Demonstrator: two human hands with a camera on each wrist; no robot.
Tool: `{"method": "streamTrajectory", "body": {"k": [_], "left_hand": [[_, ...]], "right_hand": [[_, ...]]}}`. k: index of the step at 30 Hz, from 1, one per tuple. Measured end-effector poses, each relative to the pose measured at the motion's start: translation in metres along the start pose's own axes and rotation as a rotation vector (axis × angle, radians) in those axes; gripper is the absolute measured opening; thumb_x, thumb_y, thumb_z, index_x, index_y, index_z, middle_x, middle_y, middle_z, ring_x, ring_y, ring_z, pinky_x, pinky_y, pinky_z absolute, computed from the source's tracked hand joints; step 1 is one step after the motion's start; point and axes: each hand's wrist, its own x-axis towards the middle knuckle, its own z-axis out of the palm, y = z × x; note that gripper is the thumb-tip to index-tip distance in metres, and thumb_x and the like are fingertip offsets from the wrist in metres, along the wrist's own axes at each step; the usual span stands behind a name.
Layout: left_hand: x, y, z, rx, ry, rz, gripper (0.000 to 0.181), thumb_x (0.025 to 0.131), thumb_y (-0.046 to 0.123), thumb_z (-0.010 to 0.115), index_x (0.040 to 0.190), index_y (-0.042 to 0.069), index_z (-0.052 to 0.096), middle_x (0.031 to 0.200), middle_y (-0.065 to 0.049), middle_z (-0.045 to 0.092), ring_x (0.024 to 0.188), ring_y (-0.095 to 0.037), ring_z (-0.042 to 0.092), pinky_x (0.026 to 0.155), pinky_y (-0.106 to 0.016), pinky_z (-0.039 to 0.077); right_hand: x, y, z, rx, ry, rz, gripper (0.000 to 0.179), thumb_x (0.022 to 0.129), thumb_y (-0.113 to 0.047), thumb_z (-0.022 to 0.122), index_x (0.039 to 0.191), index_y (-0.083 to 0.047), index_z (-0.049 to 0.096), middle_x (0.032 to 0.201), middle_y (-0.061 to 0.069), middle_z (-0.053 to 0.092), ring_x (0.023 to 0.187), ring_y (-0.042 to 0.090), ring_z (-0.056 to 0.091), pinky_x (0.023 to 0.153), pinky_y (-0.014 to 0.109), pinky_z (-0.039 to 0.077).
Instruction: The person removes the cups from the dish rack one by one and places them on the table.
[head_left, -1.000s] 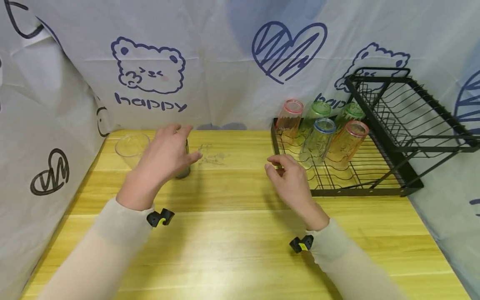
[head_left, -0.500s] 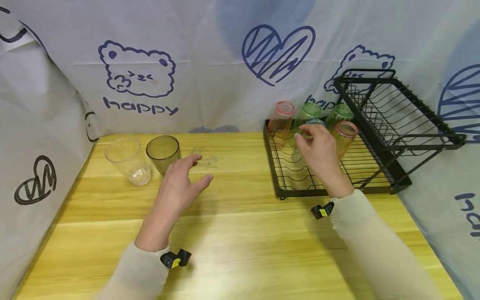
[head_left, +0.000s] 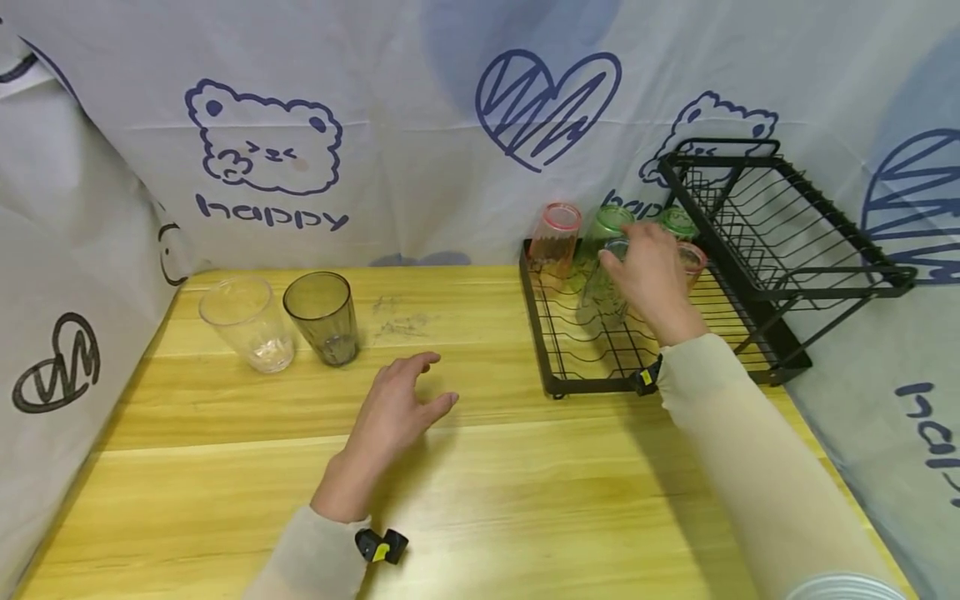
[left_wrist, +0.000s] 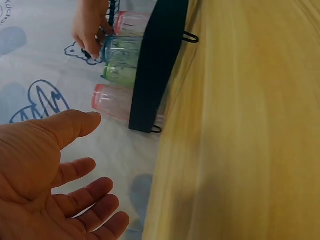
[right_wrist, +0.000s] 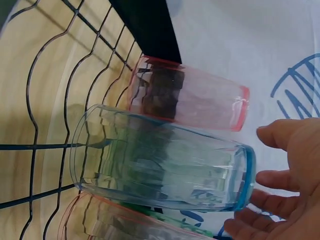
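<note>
My right hand (head_left: 654,271) is at the top of an upside-down blue-tinted glass (right_wrist: 165,160) in the black dish rack (head_left: 534,321). In the right wrist view its fingers are at the glass's blue end, while the thumb stands apart from it. My left hand (head_left: 392,410) is over the table, fingers and thumb spread, holding nothing. Beyond it, a smoky dark glass (head_left: 324,321) and a clear glass (head_left: 251,321) stand upright on the table, side by side.
Around the blue glass are inverted pink-rimmed glasses (head_left: 555,237) and green glasses (head_left: 611,221), partly hidden by the right hand. The rack's raised upper tier (head_left: 787,225) is on the right. A printed cloth (head_left: 405,167) hangs behind the wooden table (head_left: 225,483).
My left hand has left the smoky glass and moved right and toward me, uncovering both table glasses. My right hand has moved forward and right over the rack to the blue glass.
</note>
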Motion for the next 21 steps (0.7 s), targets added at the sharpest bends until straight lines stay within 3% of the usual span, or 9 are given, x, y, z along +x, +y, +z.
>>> {"method": "streamTrajectory", "body": {"k": [4, 11, 21], "left_hand": [[0.001, -0.002, 0.005, 0.014, -0.01, 0.03, 0.064, 0.094, 0.037, 0.08, 0.149, 0.012, 0.058, 0.143, -0.016, 0.062, 0.135, -0.039, 0.054, 0.109, -0.056, 0.049], [0.004, -0.006, 0.014, 0.046, -0.057, 0.092, 0.062, 0.093, 0.037, 0.081, 0.147, 0.013, 0.06, 0.148, -0.013, 0.061, 0.139, -0.037, 0.053, 0.113, -0.055, 0.047], [0.004, -0.003, 0.025, 0.055, -0.076, 0.132, 0.059, 0.095, 0.035, 0.08, 0.146, 0.013, 0.061, 0.148, -0.011, 0.061, 0.138, -0.033, 0.054, 0.114, -0.052, 0.048]], "right_hand": [[0.005, 0.001, 0.004, -0.062, -0.05, 0.031, 0.072, 0.107, -0.039, 0.059, 0.159, 0.005, 0.037, 0.159, 0.035, 0.036, 0.146, 0.056, 0.036, 0.122, 0.066, 0.03], [0.009, -0.003, 0.009, -0.099, -0.097, 0.071, 0.078, 0.107, -0.047, 0.058, 0.163, 0.0, 0.031, 0.156, 0.039, 0.033, 0.13, 0.06, 0.049, 0.104, 0.07, 0.047], [0.013, -0.001, 0.02, -0.043, -0.117, 0.116, 0.078, 0.105, -0.048, 0.059, 0.162, -0.007, 0.025, 0.143, 0.039, 0.039, 0.097, 0.052, 0.06, 0.081, 0.065, 0.054]]}}
